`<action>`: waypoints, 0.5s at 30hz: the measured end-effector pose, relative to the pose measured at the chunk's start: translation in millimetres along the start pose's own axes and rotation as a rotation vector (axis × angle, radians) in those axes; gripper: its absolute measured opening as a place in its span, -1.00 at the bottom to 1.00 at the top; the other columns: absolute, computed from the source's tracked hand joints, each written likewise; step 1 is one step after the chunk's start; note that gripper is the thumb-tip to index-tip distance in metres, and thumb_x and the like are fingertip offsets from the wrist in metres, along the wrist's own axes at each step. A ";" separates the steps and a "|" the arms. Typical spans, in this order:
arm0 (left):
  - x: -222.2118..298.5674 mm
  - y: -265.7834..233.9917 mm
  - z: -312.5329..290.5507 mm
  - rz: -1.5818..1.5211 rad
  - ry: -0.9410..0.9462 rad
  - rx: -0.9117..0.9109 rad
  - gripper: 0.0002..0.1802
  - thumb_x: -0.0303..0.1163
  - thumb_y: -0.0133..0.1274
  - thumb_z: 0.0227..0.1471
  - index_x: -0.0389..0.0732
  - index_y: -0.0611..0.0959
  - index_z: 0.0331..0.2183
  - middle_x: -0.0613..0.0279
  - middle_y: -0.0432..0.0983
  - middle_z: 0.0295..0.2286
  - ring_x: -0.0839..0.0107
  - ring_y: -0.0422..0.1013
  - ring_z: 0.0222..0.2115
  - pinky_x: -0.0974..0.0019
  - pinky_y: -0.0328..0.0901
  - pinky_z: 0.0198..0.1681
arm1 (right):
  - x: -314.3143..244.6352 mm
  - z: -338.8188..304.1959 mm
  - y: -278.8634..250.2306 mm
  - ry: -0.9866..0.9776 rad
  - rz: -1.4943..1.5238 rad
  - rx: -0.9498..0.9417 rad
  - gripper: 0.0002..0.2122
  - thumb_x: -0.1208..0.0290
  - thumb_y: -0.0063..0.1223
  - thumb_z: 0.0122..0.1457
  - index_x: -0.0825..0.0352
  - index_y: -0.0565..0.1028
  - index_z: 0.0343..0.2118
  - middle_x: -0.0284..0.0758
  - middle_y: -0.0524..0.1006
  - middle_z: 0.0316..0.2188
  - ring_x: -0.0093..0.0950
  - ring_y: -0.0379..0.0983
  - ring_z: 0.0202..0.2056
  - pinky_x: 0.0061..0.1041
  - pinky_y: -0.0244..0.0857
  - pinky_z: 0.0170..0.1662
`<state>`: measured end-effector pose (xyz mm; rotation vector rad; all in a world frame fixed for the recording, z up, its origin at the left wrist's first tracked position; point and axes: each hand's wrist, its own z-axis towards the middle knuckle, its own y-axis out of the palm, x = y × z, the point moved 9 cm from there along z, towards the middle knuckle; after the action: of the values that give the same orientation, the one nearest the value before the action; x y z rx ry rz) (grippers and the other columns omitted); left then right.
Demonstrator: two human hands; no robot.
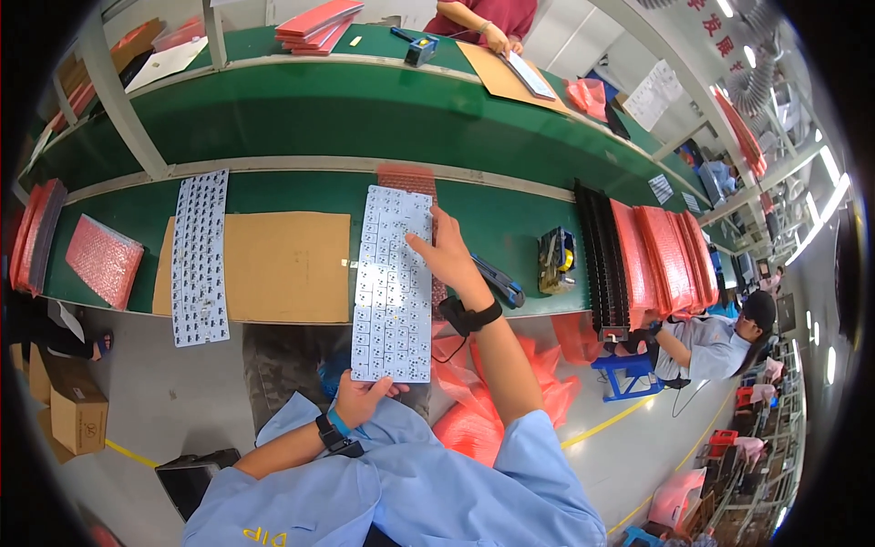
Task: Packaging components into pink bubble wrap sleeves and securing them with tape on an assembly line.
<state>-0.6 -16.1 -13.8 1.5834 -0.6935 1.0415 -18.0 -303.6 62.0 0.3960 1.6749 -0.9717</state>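
A white keyboard circuit board (392,292) stretches lengthwise in front of me, held up over the near edge of the bench. My left hand (360,399) grips its near end, thumb on top and fingers underneath. Closed on its right edge near the far end is my right hand (447,251), with the thumb across the face. To the left lies a second keyboard board (199,264), its face dotted with dark marks, partly over a cardboard sheet (287,264). Red bubble wrap (410,175) shows behind the held board. A box-cutter-like tool (499,281) rests right of my right wrist.
A tape dispenser (557,260), black slotted rack (599,260) and pink bubble bags (652,255) stand at right. Another bubble bag (103,260) lies at left. Red plastic sheeting (474,419) hangs below the bench. A co-worker's hands (497,38) work across the line; another person sits at right.
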 end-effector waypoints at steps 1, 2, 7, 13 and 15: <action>-1.1 0.4 -0.4 -0.001 -0.010 0.003 -0.75 -0.45 0.03 0.34 -0.42 0.67 -0.09 -0.02 0.71 -0.25 0.40 0.63 -0.31 0.36 0.52 -0.23 | -5.4 -4.5 -1.9 -0.076 -0.296 0.050 -0.18 0.07 0.24 0.28 0.54 0.11 0.37 0.16 0.22 0.33 0.00 0.30 0.28 -0.21 0.32 0.25; -2.0 0.0 1.6 -0.008 -0.009 0.007 -0.75 -0.45 0.03 0.34 -0.42 0.67 -0.09 -0.02 0.71 -0.25 0.40 0.63 -0.31 0.36 0.52 -0.23 | -14.6 -8.5 -2.3 -0.156 -0.593 0.100 -0.13 0.04 0.28 0.24 0.57 0.09 0.37 0.24 0.17 0.34 0.10 0.30 0.27 -0.15 0.37 0.21; -15.2 7.6 17.5 0.081 -0.094 -0.062 -0.73 -0.45 0.09 0.31 -0.43 0.65 -0.04 0.09 0.72 -0.25 0.45 0.61 -0.33 0.38 0.49 -0.23 | -49.5 -37.6 12.8 -0.046 -0.710 0.048 -0.03 -0.04 0.32 0.16 0.50 0.03 0.41 0.29 0.11 0.36 0.15 0.19 0.34 -0.16 0.23 0.31; -16.0 31.6 55.2 0.285 -0.158 -0.234 -0.61 -0.39 0.22 0.22 -0.39 0.63 0.02 0.15 0.72 -0.29 0.47 0.61 -0.34 0.35 0.49 -0.24 | -49.5 -56.5 42.3 0.057 -0.910 -0.028 0.05 -0.11 0.39 0.04 0.45 0.04 0.40 0.34 0.04 0.37 0.24 0.15 0.34 0.05 0.28 0.25; -24.3 7.5 55.0 0.398 -0.194 -0.218 -0.60 -0.38 0.24 0.20 -0.38 0.63 0.02 0.13 0.71 -0.27 0.45 0.61 -0.30 0.34 0.48 -0.21 | -49.0 -53.7 40.8 0.065 -0.981 -0.015 0.05 -0.12 0.41 0.02 0.44 0.06 0.40 0.35 0.03 0.37 0.25 0.15 0.34 0.09 0.28 0.24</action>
<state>-3.0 -72.9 -34.8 1.3970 -1.2505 1.0596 -7.7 -227.2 93.8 -0.4762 1.9464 -1.6451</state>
